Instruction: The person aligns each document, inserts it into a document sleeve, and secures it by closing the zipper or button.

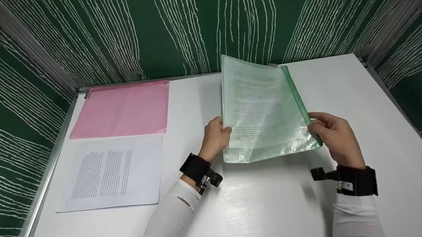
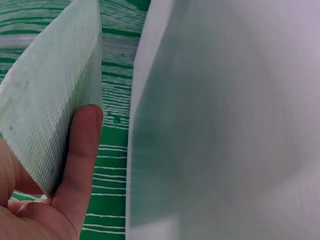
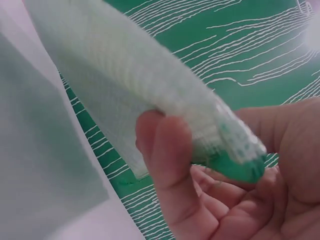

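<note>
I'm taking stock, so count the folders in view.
2: the pink folder lies flat on the table, far left; the green folder is held up by the left hand and right hand. Another could hide behind it.

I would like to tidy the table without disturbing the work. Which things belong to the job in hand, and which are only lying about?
In the job:
green folder, gripped by the left hand and right hand
printed page showing through it

Probably just lying about, untouched:
pink folder, far left
printed paper, nearer the person
</note>
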The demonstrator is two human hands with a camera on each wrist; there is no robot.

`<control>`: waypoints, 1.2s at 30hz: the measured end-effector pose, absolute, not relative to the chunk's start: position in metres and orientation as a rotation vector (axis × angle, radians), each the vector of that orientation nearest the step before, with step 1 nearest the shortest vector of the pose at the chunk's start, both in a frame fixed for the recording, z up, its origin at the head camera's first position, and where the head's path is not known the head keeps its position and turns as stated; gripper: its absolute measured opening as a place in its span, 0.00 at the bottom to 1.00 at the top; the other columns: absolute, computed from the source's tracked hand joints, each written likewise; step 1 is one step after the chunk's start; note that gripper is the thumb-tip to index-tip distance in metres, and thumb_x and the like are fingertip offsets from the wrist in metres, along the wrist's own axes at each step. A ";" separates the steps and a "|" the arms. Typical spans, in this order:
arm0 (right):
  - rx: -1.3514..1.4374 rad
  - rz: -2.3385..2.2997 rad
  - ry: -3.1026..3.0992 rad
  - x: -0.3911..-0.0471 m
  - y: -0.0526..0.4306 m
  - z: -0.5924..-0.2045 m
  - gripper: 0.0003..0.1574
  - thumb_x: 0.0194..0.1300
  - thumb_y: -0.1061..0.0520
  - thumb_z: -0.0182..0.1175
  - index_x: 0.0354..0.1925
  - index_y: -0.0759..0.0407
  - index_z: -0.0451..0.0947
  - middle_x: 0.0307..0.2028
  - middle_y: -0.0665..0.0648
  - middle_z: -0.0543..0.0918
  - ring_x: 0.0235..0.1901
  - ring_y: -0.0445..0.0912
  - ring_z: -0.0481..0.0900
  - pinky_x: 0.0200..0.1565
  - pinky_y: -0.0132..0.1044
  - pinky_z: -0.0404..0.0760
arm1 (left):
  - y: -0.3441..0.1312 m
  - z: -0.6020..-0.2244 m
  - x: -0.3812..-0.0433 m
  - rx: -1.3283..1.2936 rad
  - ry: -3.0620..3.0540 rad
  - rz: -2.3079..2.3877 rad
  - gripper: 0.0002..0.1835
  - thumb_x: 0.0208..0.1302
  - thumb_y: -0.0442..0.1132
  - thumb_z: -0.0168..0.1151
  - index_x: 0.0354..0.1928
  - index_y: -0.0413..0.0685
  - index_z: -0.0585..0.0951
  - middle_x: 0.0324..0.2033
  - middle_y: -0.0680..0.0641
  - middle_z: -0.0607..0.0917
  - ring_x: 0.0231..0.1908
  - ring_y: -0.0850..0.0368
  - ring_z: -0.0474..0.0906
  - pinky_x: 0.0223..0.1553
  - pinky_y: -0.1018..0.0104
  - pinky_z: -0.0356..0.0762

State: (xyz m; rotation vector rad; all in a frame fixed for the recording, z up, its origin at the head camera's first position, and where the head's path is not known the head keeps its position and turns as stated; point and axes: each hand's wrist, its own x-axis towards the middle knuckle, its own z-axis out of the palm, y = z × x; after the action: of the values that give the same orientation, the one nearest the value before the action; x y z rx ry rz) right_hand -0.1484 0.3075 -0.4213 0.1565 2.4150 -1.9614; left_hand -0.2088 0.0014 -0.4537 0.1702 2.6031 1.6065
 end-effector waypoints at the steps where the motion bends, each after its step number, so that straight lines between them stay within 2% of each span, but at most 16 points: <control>1: 0.162 -1.952 2.426 -0.149 0.308 -0.422 0.28 0.73 0.66 0.56 0.66 0.77 0.68 0.39 0.44 0.87 0.37 0.37 0.82 0.35 0.28 0.80 | 0.003 -0.455 -0.210 0.166 2.601 1.597 0.06 0.71 0.27 0.56 0.45 0.33 0.81 0.28 0.43 0.85 0.24 0.61 0.72 0.27 0.71 0.69; 6: 0.194 -1.892 2.483 -0.150 0.309 -0.423 0.28 0.74 0.64 0.57 0.68 0.76 0.68 0.41 0.42 0.85 0.40 0.37 0.81 0.36 0.27 0.79 | 0.007 -0.459 -0.215 0.158 2.598 1.563 0.06 0.72 0.28 0.55 0.44 0.33 0.81 0.24 0.51 0.76 0.25 0.60 0.71 0.28 0.70 0.68; 10: 0.205 -1.903 2.462 -0.150 0.310 -0.425 0.29 0.74 0.64 0.57 0.68 0.76 0.67 0.42 0.43 0.85 0.40 0.37 0.81 0.37 0.27 0.79 | 0.011 -0.463 -0.218 0.141 2.606 1.543 0.04 0.72 0.29 0.56 0.37 0.37 0.78 0.24 0.52 0.71 0.26 0.58 0.67 0.28 0.69 0.66; 14: 0.207 -1.890 2.445 -0.151 0.312 -0.427 0.30 0.74 0.64 0.57 0.69 0.76 0.67 0.42 0.42 0.84 0.40 0.36 0.81 0.39 0.27 0.81 | 0.013 -0.468 -0.220 0.105 2.611 1.514 0.09 0.71 0.30 0.57 0.30 0.43 0.72 0.24 0.51 0.67 0.27 0.57 0.65 0.28 0.68 0.63; 17: 0.210 -1.869 2.444 -0.152 0.313 -0.428 0.30 0.74 0.64 0.57 0.69 0.76 0.66 0.42 0.42 0.84 0.40 0.36 0.82 0.40 0.27 0.81 | 0.016 -0.471 -0.221 0.088 2.612 1.503 0.09 0.70 0.30 0.57 0.29 0.43 0.72 0.26 0.51 0.69 0.28 0.56 0.65 0.29 0.68 0.63; 26: 0.339 -1.890 2.452 -0.153 0.315 -0.430 0.29 0.73 0.64 0.57 0.67 0.76 0.68 0.37 0.42 0.85 0.39 0.36 0.82 0.41 0.27 0.83 | 0.023 -0.478 -0.226 0.052 2.619 1.468 0.04 0.70 0.30 0.57 0.38 0.36 0.79 0.32 0.45 0.79 0.35 0.54 0.72 0.36 0.66 0.71; 32: 0.422 -1.967 2.427 -0.155 0.316 -0.432 0.27 0.70 0.66 0.57 0.65 0.74 0.71 0.34 0.45 0.85 0.35 0.37 0.82 0.39 0.27 0.83 | 0.028 -0.480 -0.227 0.008 2.534 1.554 0.09 0.72 0.30 0.55 0.47 0.33 0.81 0.40 0.41 0.84 0.40 0.53 0.79 0.43 0.63 0.77; 36: 0.476 -2.037 2.407 -0.157 0.316 -0.436 0.23 0.68 0.68 0.57 0.60 0.73 0.76 0.36 0.48 0.83 0.34 0.38 0.82 0.37 0.27 0.83 | 0.031 -0.480 -0.229 -0.040 2.482 1.602 0.12 0.73 0.31 0.56 0.52 0.32 0.80 0.42 0.40 0.85 0.42 0.52 0.83 0.44 0.62 0.80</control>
State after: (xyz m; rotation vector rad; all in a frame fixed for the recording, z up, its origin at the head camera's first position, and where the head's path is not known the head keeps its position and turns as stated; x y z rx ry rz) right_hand -0.1568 0.3163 -0.4357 0.4761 2.4070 -2.0370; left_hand -0.2293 0.0310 -0.4802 -0.0399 2.4818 1.6024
